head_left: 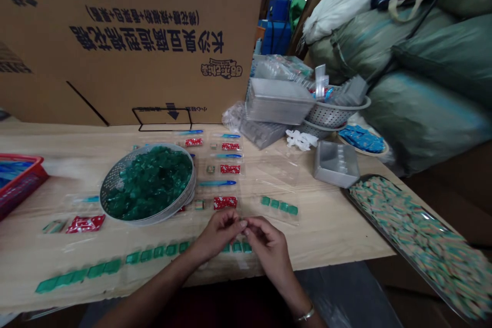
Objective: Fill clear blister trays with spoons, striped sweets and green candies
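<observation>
A row of small green packets [236, 247] runs along the table [330, 230], passing right under the hands. The left hand [219, 236] and right hand [269, 248] meet in a closed grip at the fingertips [242, 224], pinching something too small to tell.

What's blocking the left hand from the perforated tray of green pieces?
Probably nothing. The left hand sits close to the perforated metal tray, with only flat plastic sheets and red packets between. It is pinched against the right hand, so they'd likely part first.
</observation>
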### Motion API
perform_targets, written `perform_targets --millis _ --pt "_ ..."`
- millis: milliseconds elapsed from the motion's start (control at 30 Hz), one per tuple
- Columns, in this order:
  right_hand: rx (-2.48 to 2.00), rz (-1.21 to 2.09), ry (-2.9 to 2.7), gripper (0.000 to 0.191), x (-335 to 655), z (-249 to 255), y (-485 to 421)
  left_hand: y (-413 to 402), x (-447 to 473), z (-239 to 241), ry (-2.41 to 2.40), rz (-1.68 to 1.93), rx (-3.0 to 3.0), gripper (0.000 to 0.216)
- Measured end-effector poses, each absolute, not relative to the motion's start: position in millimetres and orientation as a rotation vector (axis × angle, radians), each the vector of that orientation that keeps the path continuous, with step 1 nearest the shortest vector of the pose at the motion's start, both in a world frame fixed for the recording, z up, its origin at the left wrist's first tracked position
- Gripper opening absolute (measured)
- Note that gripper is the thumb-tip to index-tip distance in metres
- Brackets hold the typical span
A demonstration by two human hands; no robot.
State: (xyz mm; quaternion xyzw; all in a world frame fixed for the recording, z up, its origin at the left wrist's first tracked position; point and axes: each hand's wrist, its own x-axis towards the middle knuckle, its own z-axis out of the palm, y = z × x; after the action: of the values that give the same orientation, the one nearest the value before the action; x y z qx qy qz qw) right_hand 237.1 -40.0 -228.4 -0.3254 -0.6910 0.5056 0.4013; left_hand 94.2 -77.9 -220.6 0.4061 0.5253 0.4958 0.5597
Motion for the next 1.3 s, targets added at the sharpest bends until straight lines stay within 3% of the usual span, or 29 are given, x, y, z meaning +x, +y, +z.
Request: perform_targets --millis 167,300,467,933,1000,1300 --pt "-0.810 0.796 -2.218 0.019 243 -229 3 -71 90 -219 1.601 1.064 1.375 0.028" --pt "-0.865 0.410 -2.644 0.020 242 -227 47 -57 95 -213 1.763 0.643 2.075 0.017" --pt "-0.873 0.435 -2.682 0.020 238 -229 62 -50 102 -221 1.778 0.304 2.240 0.013" --pt "-0.962 0.404 -2.669 0.017 233 -230 68 -49 101 -219 1.784 0.294 2.165 0.012" --pt "-0.974 0.381 -2.654 0.023 237 -227 71 -50 100 -220 1.779 0.304 2.140 0.013" --pt "-1.421 0.141 -2.757 0.017 260 -209 140 -36 121 -219 1.597 0.328 2.268 0.026"
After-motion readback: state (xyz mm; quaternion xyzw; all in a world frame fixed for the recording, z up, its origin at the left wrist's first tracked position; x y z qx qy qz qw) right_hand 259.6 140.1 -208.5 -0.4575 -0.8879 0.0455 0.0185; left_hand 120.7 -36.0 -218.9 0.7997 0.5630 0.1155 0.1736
